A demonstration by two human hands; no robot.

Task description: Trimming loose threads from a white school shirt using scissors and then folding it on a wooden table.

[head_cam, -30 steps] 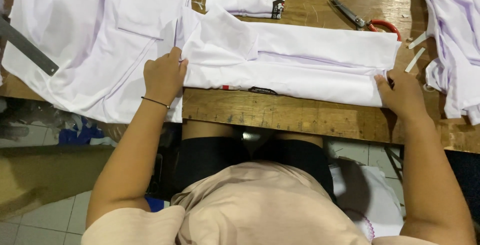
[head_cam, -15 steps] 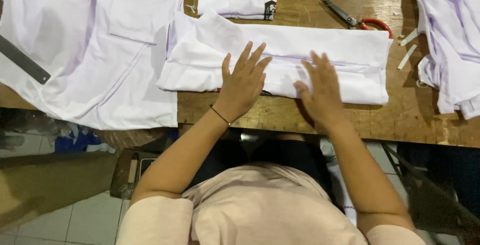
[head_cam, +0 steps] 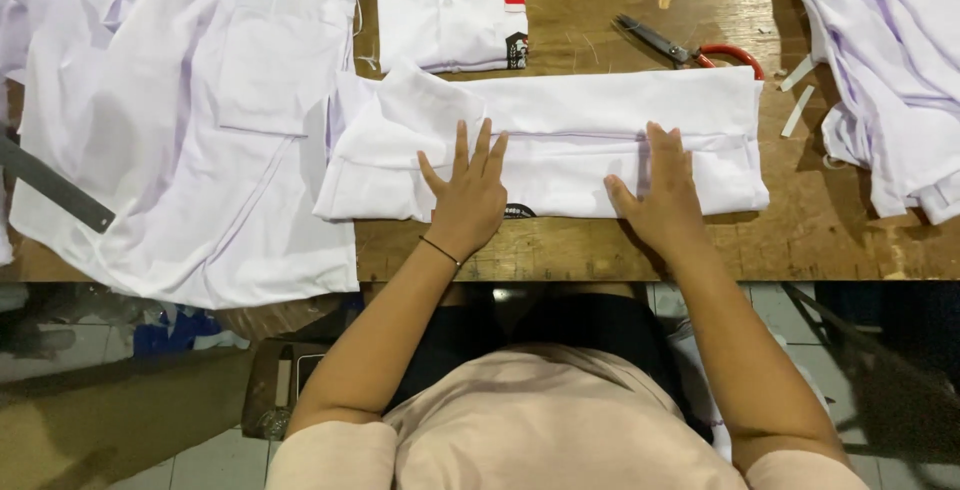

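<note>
Both hands spread wider, flat, palms open on folded shirt (head_cam: 560, 145); wooden table (head_cam: 860, 245), tiled floor (head_cam: 60, 380).

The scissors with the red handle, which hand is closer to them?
The right hand. It lies flat on the folded white shirt, just below the scissors. The left hand presses the shirt farther to the left.

Pale pink short-sleeved top, dark trousers; thin dark bracelet (head_cam: 440, 251) at left wrist
</note>
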